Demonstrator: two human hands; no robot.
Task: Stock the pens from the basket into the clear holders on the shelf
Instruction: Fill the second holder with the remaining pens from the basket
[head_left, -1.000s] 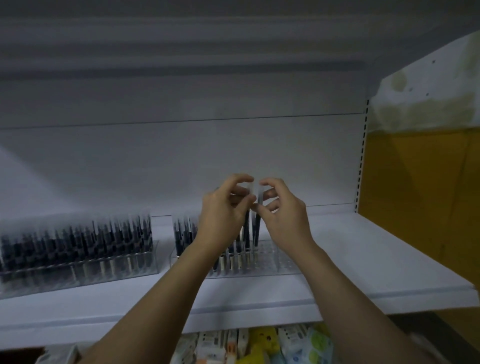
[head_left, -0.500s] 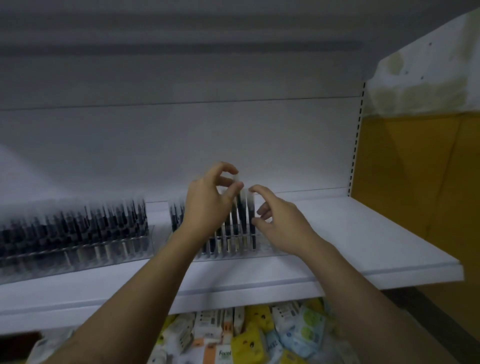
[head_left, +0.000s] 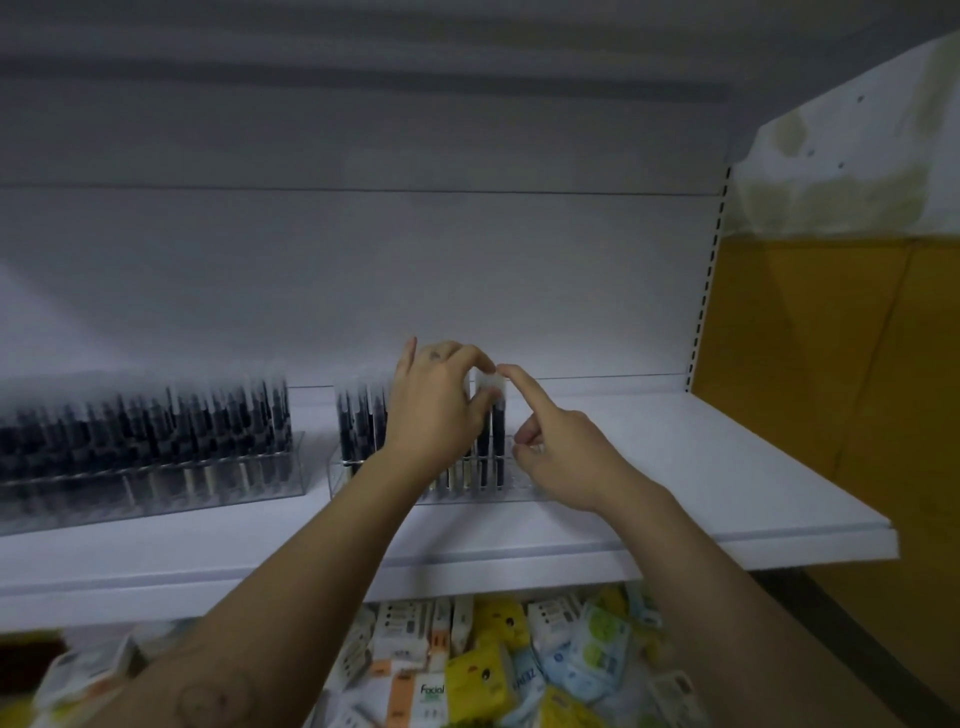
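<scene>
Shelf (head_left: 701, 467) white, wall (head_left: 831, 389) yellow, holders (head_left: 156, 483) blurred; left hand (head_left: 434, 410) pinches pen (head_left: 497, 431), right hand (head_left: 561, 447) touches its top with a straight forefinger.

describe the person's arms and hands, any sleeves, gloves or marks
Both forearms are bare in view: no sleeves, gloves or watch visible. The left hand has a small dark mark on its back. The left forearm bears a faint round outline low down, perhaps a tattoo. The right hand shows no markings.
</scene>
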